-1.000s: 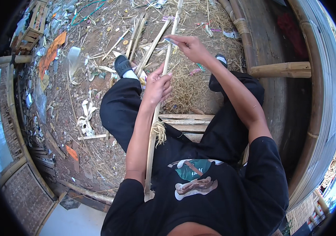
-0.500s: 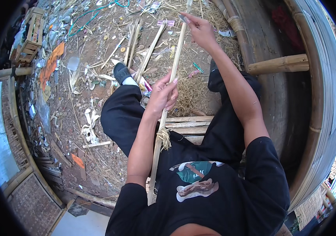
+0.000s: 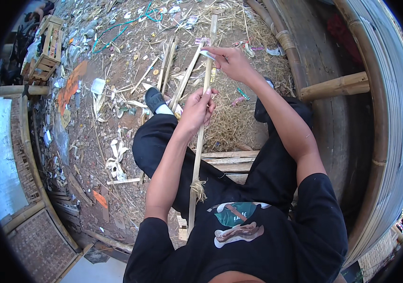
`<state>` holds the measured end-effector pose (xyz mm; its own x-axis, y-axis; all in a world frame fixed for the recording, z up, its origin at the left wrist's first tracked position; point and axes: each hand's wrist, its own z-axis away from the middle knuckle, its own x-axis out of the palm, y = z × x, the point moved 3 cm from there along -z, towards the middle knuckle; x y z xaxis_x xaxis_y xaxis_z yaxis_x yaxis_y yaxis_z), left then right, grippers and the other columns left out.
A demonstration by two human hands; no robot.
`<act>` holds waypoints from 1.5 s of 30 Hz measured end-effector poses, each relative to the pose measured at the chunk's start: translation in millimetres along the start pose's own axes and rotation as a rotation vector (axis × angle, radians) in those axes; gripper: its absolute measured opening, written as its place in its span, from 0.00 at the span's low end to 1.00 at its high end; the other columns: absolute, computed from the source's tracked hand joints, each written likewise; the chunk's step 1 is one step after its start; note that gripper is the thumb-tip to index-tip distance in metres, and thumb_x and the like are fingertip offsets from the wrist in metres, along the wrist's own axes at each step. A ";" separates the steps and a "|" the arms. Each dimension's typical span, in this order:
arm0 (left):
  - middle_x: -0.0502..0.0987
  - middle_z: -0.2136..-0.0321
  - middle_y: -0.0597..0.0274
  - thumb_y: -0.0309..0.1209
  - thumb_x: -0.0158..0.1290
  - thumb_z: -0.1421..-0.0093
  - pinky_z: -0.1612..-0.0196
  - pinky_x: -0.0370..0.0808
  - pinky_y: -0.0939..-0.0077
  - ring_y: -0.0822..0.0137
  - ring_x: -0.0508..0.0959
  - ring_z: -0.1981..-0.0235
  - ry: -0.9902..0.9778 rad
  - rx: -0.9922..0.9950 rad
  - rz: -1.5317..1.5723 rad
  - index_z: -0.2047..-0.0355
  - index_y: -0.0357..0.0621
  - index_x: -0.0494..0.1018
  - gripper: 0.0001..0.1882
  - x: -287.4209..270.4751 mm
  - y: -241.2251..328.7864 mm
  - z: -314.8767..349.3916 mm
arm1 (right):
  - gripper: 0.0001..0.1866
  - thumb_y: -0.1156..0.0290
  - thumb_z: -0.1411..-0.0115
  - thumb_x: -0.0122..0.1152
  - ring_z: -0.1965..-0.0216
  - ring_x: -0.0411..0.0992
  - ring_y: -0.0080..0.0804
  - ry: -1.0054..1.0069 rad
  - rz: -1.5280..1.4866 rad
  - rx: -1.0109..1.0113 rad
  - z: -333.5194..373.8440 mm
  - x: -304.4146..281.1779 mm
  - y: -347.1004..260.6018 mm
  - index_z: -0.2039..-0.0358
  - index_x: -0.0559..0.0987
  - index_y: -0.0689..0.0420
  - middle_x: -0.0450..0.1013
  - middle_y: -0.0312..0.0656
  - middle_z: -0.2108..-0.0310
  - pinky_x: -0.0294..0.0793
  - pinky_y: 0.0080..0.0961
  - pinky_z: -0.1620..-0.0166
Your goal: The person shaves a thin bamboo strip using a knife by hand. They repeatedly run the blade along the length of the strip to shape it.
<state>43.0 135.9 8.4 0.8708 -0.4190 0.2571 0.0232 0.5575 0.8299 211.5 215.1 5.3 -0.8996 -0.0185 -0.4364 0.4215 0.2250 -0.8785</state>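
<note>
A long pale bamboo strip slants upward away from my lap, its far end past both hands. My left hand is wrapped round its middle, thumb on top. Farther up, my right hand is closed on a small knife; its short light blade lies across the strip, and the handle is hidden in my fingers. A tuft of shaved fibres clings to the strip near my lap.
Several split bamboo pieces lie on the littered dirt beyond my left foot. Bamboo slats lie between my legs. A wooden crate stands far left. At right are a bamboo rail and post. Shavings cover the ground ahead.
My right hand has come down along the strip with the knife, nearer my left hand. The strip's far end now shows lower in view. My left hand keeps its grip.
</note>
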 end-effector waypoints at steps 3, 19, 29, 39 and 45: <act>0.59 0.87 0.74 0.39 0.38 0.30 0.91 0.51 0.85 0.82 0.53 0.92 0.042 0.018 0.048 0.55 0.46 0.65 0.12 5.3 0.0 0.8 | 0.18 0.75 0.38 0.51 0.83 0.65 0.26 0.036 0.234 -0.186 -0.8 -2.8 -6.1 0.50 0.77 0.44 0.73 0.42 0.81 0.66 0.24 0.75; 0.50 0.88 0.77 0.37 0.41 0.31 0.92 0.44 0.85 0.83 0.49 0.93 0.088 -0.045 0.317 0.61 0.43 0.66 0.10 10.7 -0.3 5.7 | 0.17 0.73 0.37 0.50 0.82 0.61 0.17 -0.017 -0.045 0.072 13.2 18.3 0.7 0.49 0.77 0.47 0.72 0.45 0.81 0.65 0.22 0.75; 0.54 0.88 0.76 0.35 0.47 0.35 0.93 0.47 0.87 0.84 0.52 0.94 0.081 0.001 0.381 0.61 0.42 0.66 0.09 1.9 -0.2 0.1 | 0.16 0.69 0.34 0.50 0.83 0.57 0.12 -0.151 -0.326 0.213 15.9 25.1 -2.1 0.47 0.76 0.48 0.65 0.26 0.83 0.59 0.14 0.79; 0.68 0.85 0.66 0.38 0.47 0.35 0.86 0.67 0.83 0.74 0.69 0.90 0.005 -0.051 0.090 0.63 0.40 0.67 0.12 6.7 -15.0 4.3 | 0.13 0.67 0.37 0.56 0.83 0.58 0.11 0.058 -0.351 0.367 -2.8 0.6 19.9 0.54 0.80 0.54 0.71 0.28 0.79 0.58 0.15 0.80; 0.67 0.86 0.67 0.43 0.40 0.31 0.90 0.63 0.84 0.77 0.66 0.92 0.008 -0.096 0.055 0.64 0.40 0.66 0.17 26.4 -39.6 37.3 | 0.13 0.68 0.38 0.56 0.80 0.63 0.15 0.209 -0.053 0.261 -12.0 -26.8 35.2 0.53 0.79 0.50 0.72 0.32 0.78 0.63 0.18 0.76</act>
<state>46.7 76.0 0.8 0.8760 -0.3802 0.2966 0.0217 0.6456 0.7634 249.0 235.3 -11.5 -0.9138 0.1825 -0.3629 0.3640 -0.0288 -0.9310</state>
